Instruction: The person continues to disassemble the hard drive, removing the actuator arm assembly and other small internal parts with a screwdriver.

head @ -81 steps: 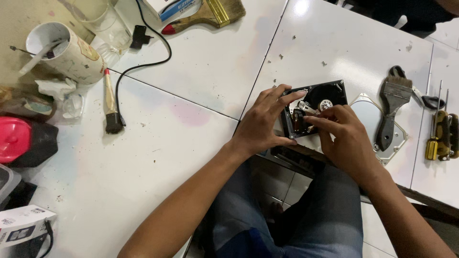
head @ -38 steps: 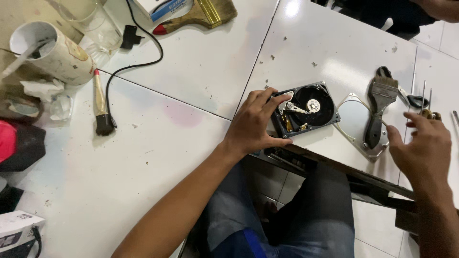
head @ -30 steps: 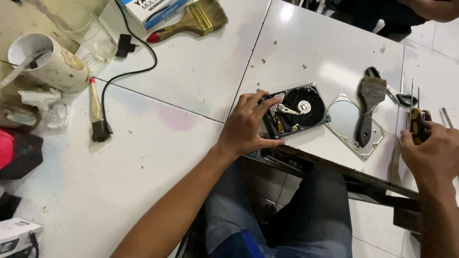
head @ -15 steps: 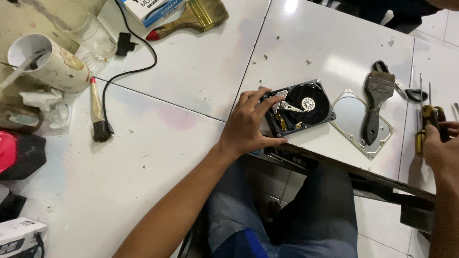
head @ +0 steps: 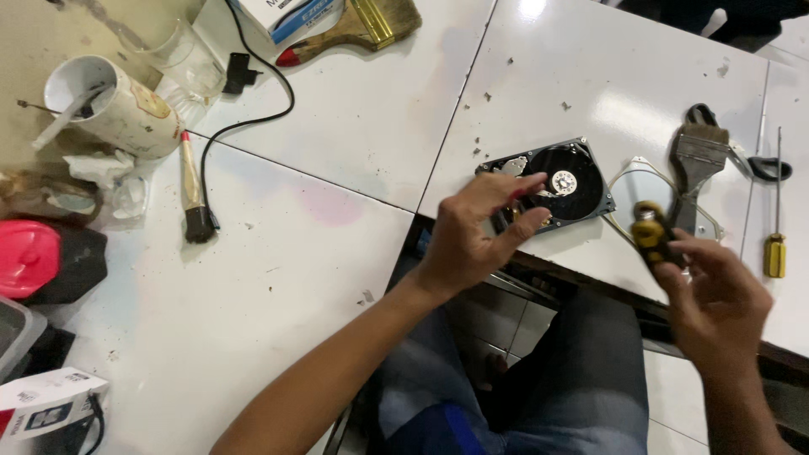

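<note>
While the left hand [head: 472, 232] hovers over the near edge of the drive [head: 552, 181], fingers spread and loosely curled, it grips nothing; thumb and forefinger sit just above the casing, prob. poised to steady it.

Item 1: drive, lid off, platter and arm exposed, lying flat on the white table [head: 295, 278] by the near edge, within reach of both hands.
Item 2: right hand [head: 716, 299], fingers closed round a yellow-black screwdriver [head: 653, 236], handle end up, held just right of the drive. Tip not visible; bit type can't be told.
Item 3: metal lid [head: 628, 190], flat beside the drive, partly under a paintbrush [head: 695, 164], likely set aside to keep it clear.
Item 4: 2nd screwdriver [head: 775, 244], yellow handle, far right, well apart.
Item 5: small brush [head: 194, 198], cable [head: 253, 114], white cup [head: 114, 105] at left, away from the work.

Obscured: drive's near-left corner behind the left hand; red item and boxes cut off at left edge; motion blur on right hand.
</note>
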